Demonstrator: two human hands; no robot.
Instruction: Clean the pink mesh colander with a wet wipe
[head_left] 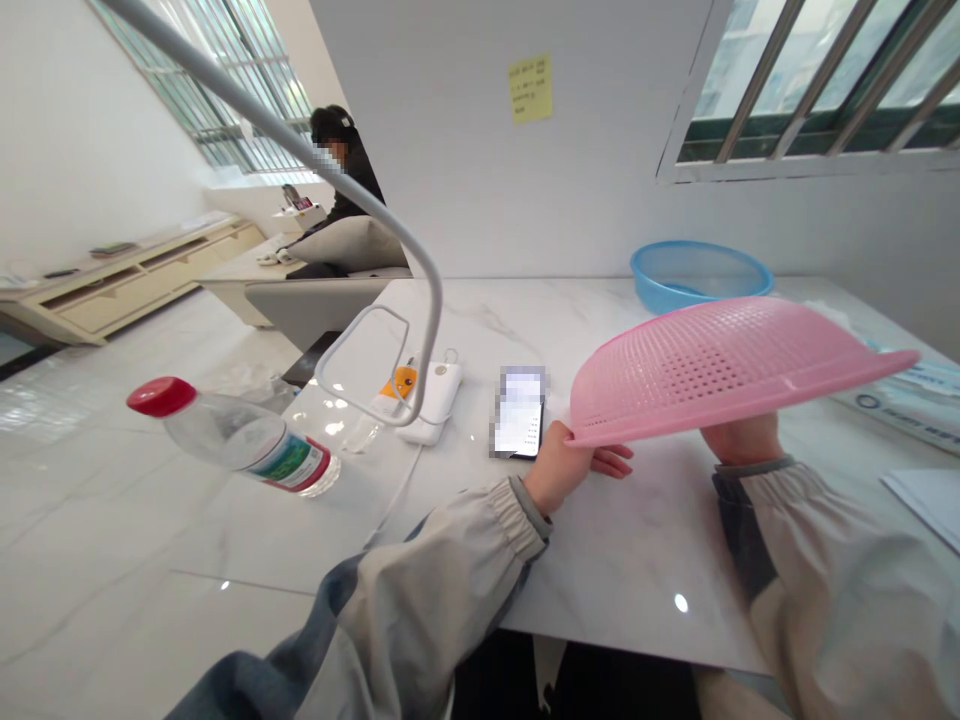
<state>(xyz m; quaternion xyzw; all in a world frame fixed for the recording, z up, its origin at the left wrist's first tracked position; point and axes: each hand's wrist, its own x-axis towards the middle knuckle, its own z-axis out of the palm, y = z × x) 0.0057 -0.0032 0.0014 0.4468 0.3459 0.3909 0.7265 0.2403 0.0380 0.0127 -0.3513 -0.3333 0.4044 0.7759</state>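
A pink plastic colander (675,370) with rows of small holes is held tilted above the white marbled table. My left hand (566,468) grips its left rim, thumb side at the edge and some fingers showing below. Under the colander's right part is my right hand (742,440), its fingers hidden behind the pink plastic. A lit phone (519,415) lies on the table just beyond my left hand. Behind the colander stands a blue plastic basin (697,275).
On the left stand a water bottle (247,440) with a red cap, a white device (435,400) with a cable, and a white bent tube frame (431,290). Flat packages (907,415) lie at right. A yellow note (530,88) is on the wall. Another person (352,170) sits far left.
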